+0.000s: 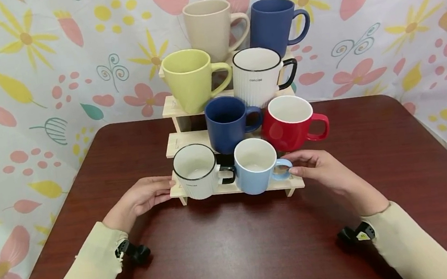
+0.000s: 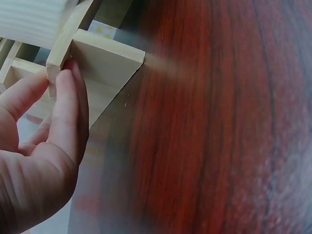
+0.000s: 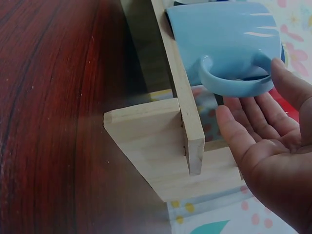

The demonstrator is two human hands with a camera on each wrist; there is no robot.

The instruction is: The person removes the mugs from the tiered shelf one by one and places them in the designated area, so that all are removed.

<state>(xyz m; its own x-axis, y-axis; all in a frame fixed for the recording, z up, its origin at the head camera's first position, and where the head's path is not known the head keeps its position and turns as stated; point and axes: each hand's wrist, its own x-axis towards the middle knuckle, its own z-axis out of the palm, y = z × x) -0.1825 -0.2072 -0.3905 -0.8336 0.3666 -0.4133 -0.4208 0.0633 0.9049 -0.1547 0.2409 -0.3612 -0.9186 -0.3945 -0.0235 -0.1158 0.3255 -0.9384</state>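
Observation:
A tiered wooden mug stand carries mugs on its steps. At the left end of its lowest step, my left hand pinches the board end between thumb and fingers. On that step sit a white mug with a black rim and a light blue mug. My right hand is at the step's right end, thumb tip right at the light blue mug's handle. The other fingers of that hand reach under and behind the handle, loosely extended.
Above stand a dark blue mug and a red mug, then a yellow-green mug and a white ribbed mug. Beige and blue mugs top the stand. The brown table meets a patterned cloth.

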